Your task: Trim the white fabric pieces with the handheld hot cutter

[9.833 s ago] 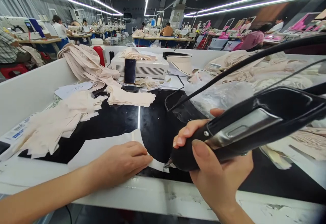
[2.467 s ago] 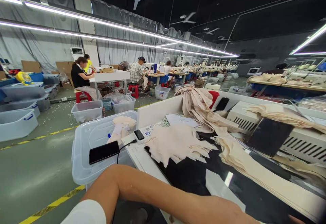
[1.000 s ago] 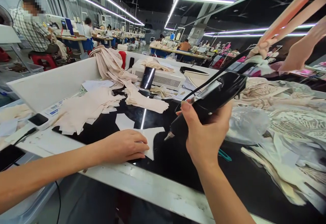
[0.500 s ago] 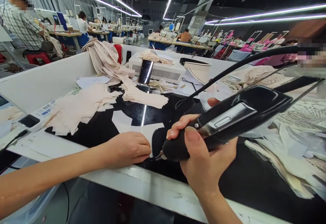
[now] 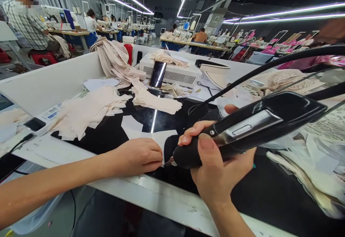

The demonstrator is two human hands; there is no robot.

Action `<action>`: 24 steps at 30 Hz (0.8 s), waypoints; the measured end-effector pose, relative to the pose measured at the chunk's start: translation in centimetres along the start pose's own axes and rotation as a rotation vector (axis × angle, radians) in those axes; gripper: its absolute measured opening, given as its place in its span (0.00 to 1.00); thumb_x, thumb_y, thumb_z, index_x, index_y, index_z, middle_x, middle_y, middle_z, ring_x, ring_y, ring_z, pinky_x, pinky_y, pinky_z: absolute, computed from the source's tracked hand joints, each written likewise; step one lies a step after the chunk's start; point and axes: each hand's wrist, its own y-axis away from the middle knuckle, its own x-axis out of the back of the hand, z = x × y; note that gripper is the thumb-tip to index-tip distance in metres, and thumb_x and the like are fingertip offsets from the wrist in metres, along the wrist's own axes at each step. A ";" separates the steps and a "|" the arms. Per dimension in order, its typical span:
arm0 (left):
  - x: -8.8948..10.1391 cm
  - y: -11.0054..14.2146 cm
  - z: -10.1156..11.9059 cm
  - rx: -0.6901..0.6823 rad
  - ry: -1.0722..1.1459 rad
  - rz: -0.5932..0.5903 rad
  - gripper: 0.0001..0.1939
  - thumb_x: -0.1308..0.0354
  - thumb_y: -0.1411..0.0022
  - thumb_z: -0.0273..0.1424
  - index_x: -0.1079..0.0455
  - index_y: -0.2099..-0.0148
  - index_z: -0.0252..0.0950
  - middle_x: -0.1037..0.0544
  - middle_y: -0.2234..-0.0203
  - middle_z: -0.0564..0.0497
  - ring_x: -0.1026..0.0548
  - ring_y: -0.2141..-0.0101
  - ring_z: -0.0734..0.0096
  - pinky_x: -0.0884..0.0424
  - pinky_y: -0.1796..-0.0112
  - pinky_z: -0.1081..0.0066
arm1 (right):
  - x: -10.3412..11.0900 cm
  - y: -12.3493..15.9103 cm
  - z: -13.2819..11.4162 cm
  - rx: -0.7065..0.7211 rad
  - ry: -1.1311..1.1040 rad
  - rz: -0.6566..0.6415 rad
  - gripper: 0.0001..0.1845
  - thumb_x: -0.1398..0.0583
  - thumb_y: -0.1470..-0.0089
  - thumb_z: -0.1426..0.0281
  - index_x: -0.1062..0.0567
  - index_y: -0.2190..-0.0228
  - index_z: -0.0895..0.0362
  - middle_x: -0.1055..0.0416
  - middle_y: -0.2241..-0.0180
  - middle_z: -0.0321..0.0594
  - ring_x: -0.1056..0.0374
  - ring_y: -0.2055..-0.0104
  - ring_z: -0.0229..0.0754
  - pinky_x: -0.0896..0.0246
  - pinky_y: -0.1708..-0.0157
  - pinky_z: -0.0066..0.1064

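My left hand (image 5: pixel 140 157) lies on the black glossy tabletop, its fingers pinched at the near corner of a white, curved fabric piece (image 5: pixel 151 136). The fabric lies flat, and part of it is hidden under the hand. In my right hand (image 5: pixel 215 174) is a thick black corded hand tool (image 5: pixel 258 125) with a silver lever plate on its side. The tool slants down to the left. Its narrow metal tip (image 5: pixel 169 162) is right beside my left fingertips, at the fabric's corner; whether it touches the cloth I cannot tell.
Stacked beige cut pieces (image 5: pixel 91 107) lie to the left, with another stack (image 5: pixel 156 102) ahead. A phone (image 5: pixel 158 74) leans on a white vented box (image 5: pixel 183 74). Lace and pale fabric (image 5: pixel 309 165) heap at the right. A black cable (image 5: pixel 242 75) arches overhead. Co-workers sit at sewing machines beyond.
The view has shifted slightly, moving the scene a little to the right. The tool's tip is closer to my left fingertips and the fabric corner. Both hands keep their holds.
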 end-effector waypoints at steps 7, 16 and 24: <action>0.0 -0.6 0.1 0.097 -0.023 -0.052 0.09 0.39 0.21 0.29 0.21 0.58 0.36 0.16 0.62 0.48 0.19 0.60 0.63 0.27 0.55 0.67 | 0.0 0.0 -0.1 0.005 0.016 0.006 0.22 0.25 0.41 0.62 0.24 0.49 0.48 0.21 0.69 0.26 0.25 0.76 0.35 0.24 0.74 0.30; -0.2 -0.7 0.1 0.146 -0.017 -0.026 0.05 0.36 0.27 0.22 0.24 0.57 0.37 0.19 0.60 0.49 0.21 0.59 0.63 0.28 0.55 0.68 | 0.0 0.1 -0.1 -0.006 0.048 0.006 0.23 0.25 0.40 0.60 0.25 0.48 0.48 0.21 0.69 0.27 0.26 0.77 0.36 0.25 0.74 0.32; -0.4 -0.2 -0.4 0.021 0.010 -0.022 0.07 0.39 0.23 0.22 0.22 0.51 0.37 0.16 0.56 0.47 0.19 0.54 0.62 0.26 0.48 0.65 | 0.2 0.0 0.0 -0.008 0.034 0.009 0.23 0.25 0.41 0.62 0.24 0.48 0.48 0.22 0.69 0.27 0.26 0.76 0.37 0.25 0.74 0.33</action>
